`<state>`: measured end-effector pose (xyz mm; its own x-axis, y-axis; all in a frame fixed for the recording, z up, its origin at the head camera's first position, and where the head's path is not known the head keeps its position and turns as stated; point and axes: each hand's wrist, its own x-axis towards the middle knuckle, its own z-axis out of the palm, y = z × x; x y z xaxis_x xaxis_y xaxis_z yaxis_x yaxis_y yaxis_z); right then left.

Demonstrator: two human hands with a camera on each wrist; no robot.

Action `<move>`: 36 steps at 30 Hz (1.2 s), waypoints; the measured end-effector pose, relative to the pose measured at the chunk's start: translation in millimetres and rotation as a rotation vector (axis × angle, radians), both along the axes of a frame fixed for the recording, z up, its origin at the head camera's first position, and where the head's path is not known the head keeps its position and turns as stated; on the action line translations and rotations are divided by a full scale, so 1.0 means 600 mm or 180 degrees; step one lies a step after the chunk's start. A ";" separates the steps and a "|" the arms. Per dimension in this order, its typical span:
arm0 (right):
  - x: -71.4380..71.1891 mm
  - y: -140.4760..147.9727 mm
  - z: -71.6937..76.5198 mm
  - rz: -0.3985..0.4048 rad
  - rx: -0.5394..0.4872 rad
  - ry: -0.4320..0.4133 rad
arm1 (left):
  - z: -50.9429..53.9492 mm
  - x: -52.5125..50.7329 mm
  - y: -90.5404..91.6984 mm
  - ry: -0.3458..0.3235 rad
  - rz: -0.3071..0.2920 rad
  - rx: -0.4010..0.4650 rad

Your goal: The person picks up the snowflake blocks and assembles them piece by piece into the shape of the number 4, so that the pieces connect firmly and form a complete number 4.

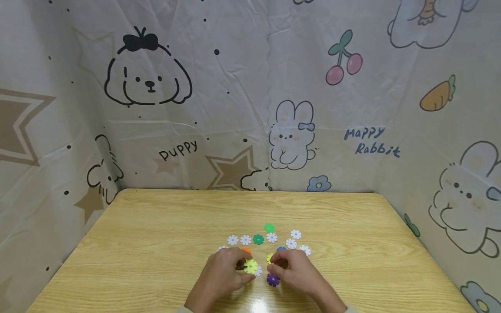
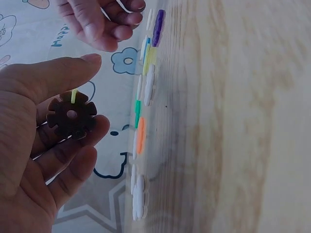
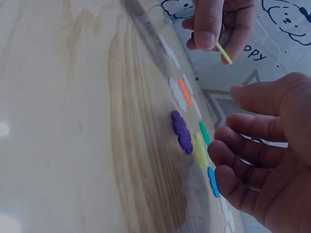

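Note:
Two joined snowflake discs are in my left hand, pinched between thumb and fingers. One is a dark brown disc; a yellow disc stands crosswise in its slot, seen edge-on in the left wrist view. My right hand holds nothing, its fingers loosely bent and apart from the thumb. It hovers over the table, near a purple disc and another yellow disc, both lying flat. A white disc shows partly behind the held yellow one.
Several white discs lie scattered on the wooden table beyond my hands. Among them are a dark green disc, a light green disc, a blue disc and an orange disc. A printed curtain surrounds the table.

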<state>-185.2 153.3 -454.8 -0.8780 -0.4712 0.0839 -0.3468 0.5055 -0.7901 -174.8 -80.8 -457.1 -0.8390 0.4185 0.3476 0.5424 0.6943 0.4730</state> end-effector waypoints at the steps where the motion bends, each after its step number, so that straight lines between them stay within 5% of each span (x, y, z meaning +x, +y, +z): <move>1: 0.000 0.001 0.000 0.0007 0.0025 0.0018 | 0.000 0.000 0.000 -0.0028 -0.0002 0.0000; 16: 0.002 0.008 -0.009 0.0141 0.0365 0.0230 | 0.000 0.001 -0.003 -0.0144 -0.0019 0.0025; 26: 0.002 0.008 -0.016 0.0166 0.0789 0.0685 | 0.001 0.002 -0.004 -0.0241 -0.0019 0.0051; 36: 0.003 0.005 -0.015 0.0205 0.0948 0.0690 | -0.001 0.003 -0.003 -0.0314 -0.0039 0.0065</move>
<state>-183.4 156.4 -464.1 -0.8227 -0.5565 0.1157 -0.5284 0.6738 -0.5165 -172.9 -82.7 -457.7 -0.8645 0.4226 0.2722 0.5008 0.6776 0.5385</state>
